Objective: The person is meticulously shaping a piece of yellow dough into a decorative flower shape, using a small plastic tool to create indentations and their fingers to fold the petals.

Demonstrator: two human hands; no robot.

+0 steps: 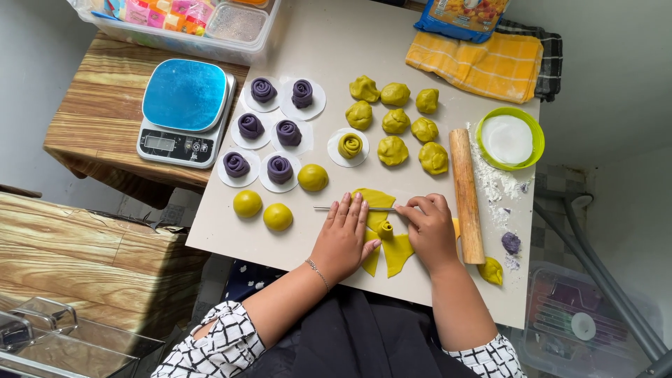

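My left hand (343, 236) lies flat, fingers apart, on a rolled-out sheet of yellow-green dough (381, 234) on the beige board (231, 231). My right hand (428, 227) grips a thin metal stick (350, 208) that lies across the dough, pointing left. A small rolled piece of dough (386, 229) sits between the two hands. Cut strips of the dough spread toward the board's near edge.
Several purple dough roses (278, 168) and one green rose (350, 145) sit on white paper rounds. Green dough lumps (394, 120), smooth yellow balls (278, 216), a wooden rolling pin (466, 192), a green flour bowl (509, 138), a blue-topped scale (185, 108), a yellow cloth (483, 63).
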